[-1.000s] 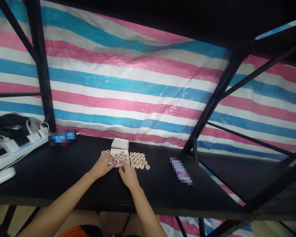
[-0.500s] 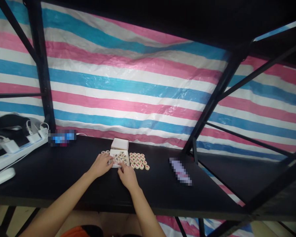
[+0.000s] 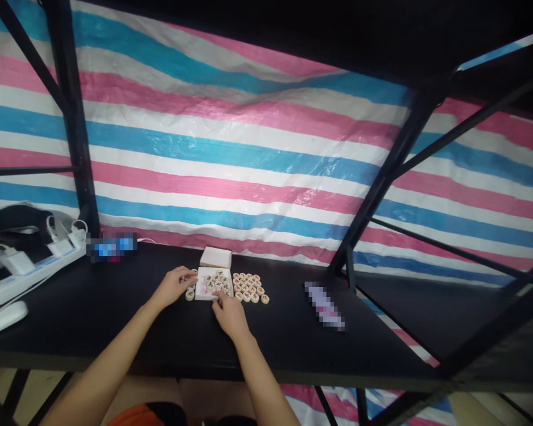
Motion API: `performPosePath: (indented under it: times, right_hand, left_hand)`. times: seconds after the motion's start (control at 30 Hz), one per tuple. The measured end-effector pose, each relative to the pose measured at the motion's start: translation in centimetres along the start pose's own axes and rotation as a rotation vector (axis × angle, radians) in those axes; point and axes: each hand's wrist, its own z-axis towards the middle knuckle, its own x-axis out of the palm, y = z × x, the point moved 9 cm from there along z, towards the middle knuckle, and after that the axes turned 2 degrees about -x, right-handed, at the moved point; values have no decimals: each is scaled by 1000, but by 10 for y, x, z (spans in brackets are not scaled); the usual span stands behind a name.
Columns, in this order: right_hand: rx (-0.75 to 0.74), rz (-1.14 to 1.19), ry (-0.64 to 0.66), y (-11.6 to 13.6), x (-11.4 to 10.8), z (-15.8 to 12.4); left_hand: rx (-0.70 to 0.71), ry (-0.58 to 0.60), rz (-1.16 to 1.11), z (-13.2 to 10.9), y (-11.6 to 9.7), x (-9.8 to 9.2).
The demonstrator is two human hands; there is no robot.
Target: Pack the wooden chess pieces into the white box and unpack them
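A white open box (image 3: 205,297) on the dark table holds a loose heap of round Chinese chess pieces (image 3: 218,284) with black characters. Just left of it, my left hand (image 3: 177,285) is over a small group of pieces, its fingers pinched together on what looks like a Chinese chess piece, mostly hidden by the fingertips. One black-marked piece (image 3: 190,294) shows below that hand. At the box's front right edge, my right hand (image 3: 230,312) has its fingers closed on the rim. Red-marked pieces (image 3: 247,289) stand in rows right of the box.
Behind the box is its white lid (image 3: 215,258). A pixelated object (image 3: 324,306) lies to the right, and another blurred device (image 3: 112,247) at the back left. A power strip (image 3: 35,277) with chargers is at far left. Black metal posts (image 3: 373,195) frame a striped sheet (image 3: 231,148).
My left hand has moved left out of the box to the pieces beside it, uncovering the box's left part. My right hand stays at the front edge.
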Motion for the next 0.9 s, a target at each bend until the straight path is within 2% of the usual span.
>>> performPosePath:
  times: [0.07, 0.17, 0.33, 0.47, 0.73, 0.8, 0.9]
  right_hand:
    - [-1, 5, -3, 0, -1, 0]
    - [-5, 7, -10, 1, -3, -1]
    - [-2, 7, -11, 1, -3, -1]
    - [2, 15, -7, 0, -2, 0]
    - [11, -63, 1, 2, -4, -2]
    - [9, -141, 1, 8, -4, -3]
    - [-114, -196, -92, 30, -11, -3]
  left_hand:
    - [-73, 0, -52, -2, 15, -13]
    - [-153, 77, -51, -6, 33, -20]
    - [-239, 227, -111, -14, 46, -5]
    - [-291, 297, -201, -17, 47, 4]
    - [-342, 380, -363, -22, 40, -2]
    - [-354, 386, -373, -23, 40, -2]
    - [-371, 360, -368, -22, 41, -4]
